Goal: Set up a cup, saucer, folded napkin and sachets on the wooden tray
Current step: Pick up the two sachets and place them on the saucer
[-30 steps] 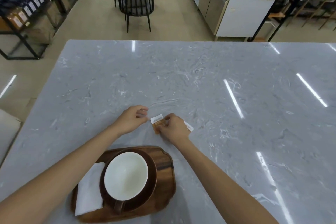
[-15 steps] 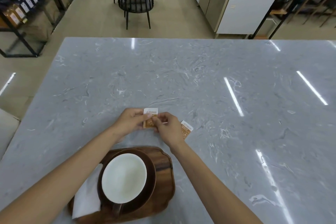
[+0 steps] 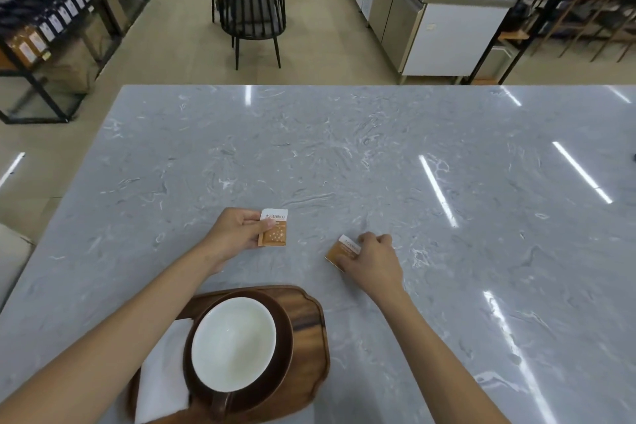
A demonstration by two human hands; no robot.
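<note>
- Through the head camera I took the wooden tray (image 3: 309, 317) as my landmark; it lay at the near edge of the grey marble table (image 3: 378, 148), its long axis running from near-left to far-right.
- On the tray sat a dark saucer (image 3: 284, 351) with a white-lined cup (image 3: 234, 344) on it, the cup's handle pointing toward me.
- A white folded napkin (image 3: 161, 379) lay on the tray's left part, just beside the saucer and partly under my left forearm.
- Beyond the tray, my left hand (image 3: 234, 234) pinched an orange-and-white sachet (image 3: 273, 228) between thumb and fingers, its long axis pointing away from me, white end farthest.
- I could read "taikoo" on that white band; the smaller print was too blurred.
- Beyond the tray's right corner, my right hand (image 3: 373, 258) curled over a second sachet (image 3: 342, 252) on the table, fingertips gripping it; it lay tilted, white end far.
</note>
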